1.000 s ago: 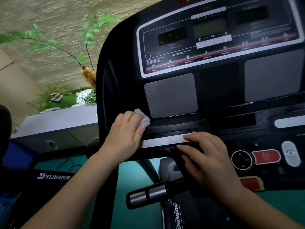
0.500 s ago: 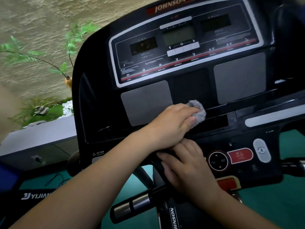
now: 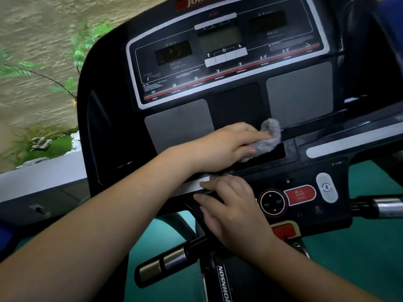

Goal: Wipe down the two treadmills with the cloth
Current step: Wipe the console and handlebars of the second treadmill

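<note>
Cloth [image 3: 270, 139], grey, fluffy, bunched, gripped by left hand [image 3: 224, 146], right hand [image 3: 236, 211] resting open on treadmill [image 3: 109, 131]

This looks like a gym or fitness room. A black treadmill [image 3: 113, 127] fills the view, with a JOHNSON display panel [image 3: 222, 40], a red STOP button [image 3: 299, 194] and a handlebar with metal sensor sleeves [image 3: 163, 263]. Green flooring [image 3: 359, 247] lies beneath. Behind stand a textured beige wall [image 3: 39, 40], fern fronds [image 3: 80, 53] and a grey ledge [image 3: 43, 173] with moss and pebbles [image 3: 54, 144].
</note>
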`<state>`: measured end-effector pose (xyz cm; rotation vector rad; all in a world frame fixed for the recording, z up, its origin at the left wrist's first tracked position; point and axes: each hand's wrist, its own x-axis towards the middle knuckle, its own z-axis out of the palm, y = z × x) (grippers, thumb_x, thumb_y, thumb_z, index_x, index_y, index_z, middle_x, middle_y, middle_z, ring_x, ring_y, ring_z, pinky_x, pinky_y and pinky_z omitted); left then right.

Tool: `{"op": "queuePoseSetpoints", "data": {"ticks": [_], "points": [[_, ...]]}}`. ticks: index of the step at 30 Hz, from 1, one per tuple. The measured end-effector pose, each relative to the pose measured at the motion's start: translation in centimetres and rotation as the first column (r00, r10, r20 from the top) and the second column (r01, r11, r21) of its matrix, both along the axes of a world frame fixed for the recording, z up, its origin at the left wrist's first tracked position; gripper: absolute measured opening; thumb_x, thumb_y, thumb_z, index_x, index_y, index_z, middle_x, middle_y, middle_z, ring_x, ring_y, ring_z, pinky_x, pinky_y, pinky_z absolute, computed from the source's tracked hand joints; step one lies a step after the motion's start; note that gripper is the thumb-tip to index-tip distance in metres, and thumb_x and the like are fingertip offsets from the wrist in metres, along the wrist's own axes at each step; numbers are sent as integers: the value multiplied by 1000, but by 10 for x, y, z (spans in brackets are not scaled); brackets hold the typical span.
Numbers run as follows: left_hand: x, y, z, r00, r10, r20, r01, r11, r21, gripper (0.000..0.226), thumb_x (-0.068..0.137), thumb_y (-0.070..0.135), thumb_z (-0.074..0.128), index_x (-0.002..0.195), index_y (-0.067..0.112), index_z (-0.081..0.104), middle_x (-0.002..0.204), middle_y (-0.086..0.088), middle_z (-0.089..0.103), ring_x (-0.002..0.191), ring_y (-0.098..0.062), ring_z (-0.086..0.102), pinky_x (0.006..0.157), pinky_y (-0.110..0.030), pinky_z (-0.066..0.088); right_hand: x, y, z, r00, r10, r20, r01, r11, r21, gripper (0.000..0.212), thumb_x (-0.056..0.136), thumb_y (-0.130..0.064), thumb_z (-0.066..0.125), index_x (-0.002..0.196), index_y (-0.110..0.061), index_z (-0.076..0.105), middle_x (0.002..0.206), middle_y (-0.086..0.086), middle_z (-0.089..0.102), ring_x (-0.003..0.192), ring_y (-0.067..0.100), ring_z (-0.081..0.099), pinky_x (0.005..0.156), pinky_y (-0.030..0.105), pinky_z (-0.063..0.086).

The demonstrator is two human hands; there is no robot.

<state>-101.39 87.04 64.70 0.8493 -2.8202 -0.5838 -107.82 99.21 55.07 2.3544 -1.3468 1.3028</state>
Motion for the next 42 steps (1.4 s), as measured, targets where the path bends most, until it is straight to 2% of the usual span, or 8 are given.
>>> {"op": "queuePoseSetpoints", "data": {"ticks": [12,16,19,21,27,30,33,42], "points": [[219,42,-20,877,477,53,-460,867,-191,47,91,41,37,135,30,50,125,7,47,121,-14,43,104,-31,31,1,-3,1,1000,-14,-10,14,1000,14,18,84,-17,65,99,-13,73,108,7,66,102,29,61,91,45,45],[247,52,-29,750,659,-61,-631,684,-365,41,89,23,42,125,12,60,115,-9,56,109,-33,50,93,-33,34,2,-3,2,999,-35,-11,35,999,5,17,82,-15,68,98,-13,74,106,7,66,99,29,60,90,44,44],[242,69,-29,511,760,-401,-856,407,-319,39,91,17,42,125,7,56,115,-16,55,110,-34,47,92,-31,31,2,-3,1,999,-43,-15,43,999,-7,17,81,-15,68,96,-13,75,107,7,67,98,29,60,91,42,43],[238,82,-37,403,779,-481,-915,329,-234,40,94,21,42,130,12,55,126,-16,49,119,-29,41,100,-25,26,3,-3,1,999,-46,-17,46,999,-5,17,81,-16,68,97,-14,75,107,6,67,98,28,59,93,41,41],[233,77,-59,485,774,-407,-867,486,-110,49,101,19,39,149,27,29,161,1,4,139,1,5,106,-1,4,3,-4,1,999,-48,-18,48,999,-5,19,80,-16,67,97,-14,75,107,7,67,98,29,59,92,42,41],[233,35,-30,526,767,-369,-845,521,-122,54,101,16,40,151,30,23,161,-2,-8,144,-12,0,116,-18,6,4,-4,0,999,-50,-23,50,999,1,19,81,-18,66,97,-14,75,108,6,67,99,29,59,93,41,39],[236,-7,-1,593,728,-345,-804,557,-206,56,100,15,44,151,28,23,160,-7,-10,147,-25,-3,120,-37,8,4,-3,0,998,-56,-24,56,998,-1,19,82,-19,64,98,-14,75,108,6,66,100,29,58,95,39,37],[239,42,-39,595,695,-404,-796,577,-180,50,101,13,39,149,25,32,161,-1,0,145,-10,4,117,-29,14,3,-1,2,997,-65,-33,64,998,-8,19,82,-19,65,98,-15,74,108,5,66,101,27,58,94,38,38]]}}
